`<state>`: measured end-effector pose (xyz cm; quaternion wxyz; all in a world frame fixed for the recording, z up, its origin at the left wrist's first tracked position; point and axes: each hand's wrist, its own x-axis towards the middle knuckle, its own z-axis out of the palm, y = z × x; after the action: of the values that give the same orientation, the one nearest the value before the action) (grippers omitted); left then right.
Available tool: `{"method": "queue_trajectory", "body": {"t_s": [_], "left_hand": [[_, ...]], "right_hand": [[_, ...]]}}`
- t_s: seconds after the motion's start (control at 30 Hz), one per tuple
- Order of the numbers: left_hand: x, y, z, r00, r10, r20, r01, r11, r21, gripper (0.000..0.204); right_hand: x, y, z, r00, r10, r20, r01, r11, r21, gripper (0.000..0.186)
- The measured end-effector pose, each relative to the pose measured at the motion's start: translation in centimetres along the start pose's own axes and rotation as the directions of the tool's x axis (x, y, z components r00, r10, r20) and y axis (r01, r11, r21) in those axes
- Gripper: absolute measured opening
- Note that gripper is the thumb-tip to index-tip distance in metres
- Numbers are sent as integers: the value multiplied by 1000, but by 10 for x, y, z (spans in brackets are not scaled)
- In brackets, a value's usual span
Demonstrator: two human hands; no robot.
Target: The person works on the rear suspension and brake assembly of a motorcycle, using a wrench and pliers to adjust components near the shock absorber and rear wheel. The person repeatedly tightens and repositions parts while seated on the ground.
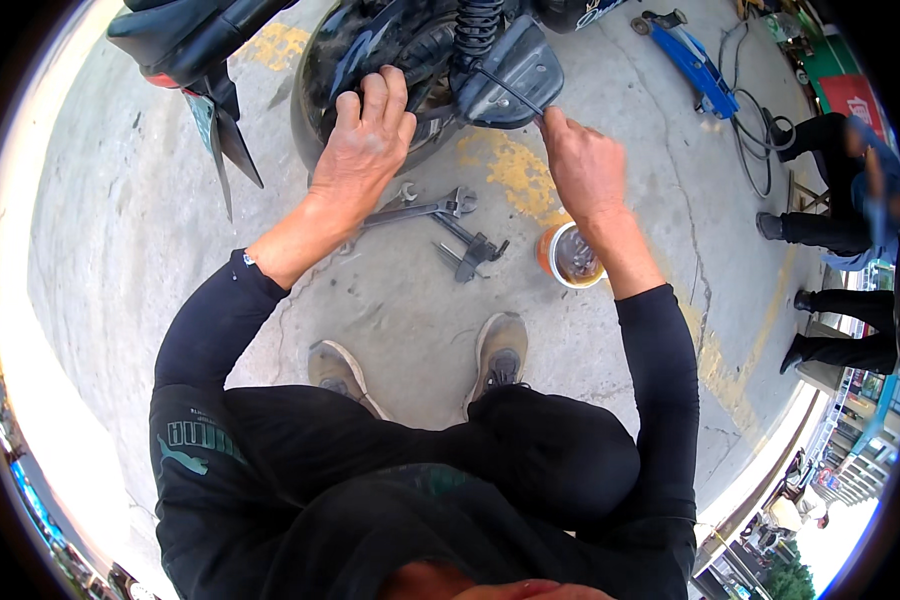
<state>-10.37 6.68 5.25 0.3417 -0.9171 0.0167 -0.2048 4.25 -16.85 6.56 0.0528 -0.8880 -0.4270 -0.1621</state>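
Head view: left hand [365, 135] grips tyre [370, 60]; right hand [582, 165] pinches thin tool [510, 90] against cover [510, 70]. Tool may slip off.

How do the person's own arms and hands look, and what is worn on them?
Both arms wear tight black long sleeves, pushed up so the forearms are bare. The left sleeve and right sleeve look plain. The left hand and right hand are bare, without gloves, and look smudged with grime.
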Motion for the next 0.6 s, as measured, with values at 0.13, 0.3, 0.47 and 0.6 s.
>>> {"method": "queue_trajectory", "body": {"t_s": [0.13,0.3,0.47,0.6], "left_hand": [[3,-1,-3,1000,19,6,-19,1000,0,21],[2,-4,-4,1000,22,22,-23,1000,13,25],[1,-3,-7,999,23,36,-23,1000,19,26],[0,-1,0,1000,3,-14,-2,999,40,25]], "right_hand": [[0,2,10,991,130,36,-134,970,202,26],[-20,-6,8,866,436,246,-477,568,671,37],[-46,-31,9,801,528,281,-503,339,795,44],[-37,-23,12,822,521,229,-512,500,698,54]]}}
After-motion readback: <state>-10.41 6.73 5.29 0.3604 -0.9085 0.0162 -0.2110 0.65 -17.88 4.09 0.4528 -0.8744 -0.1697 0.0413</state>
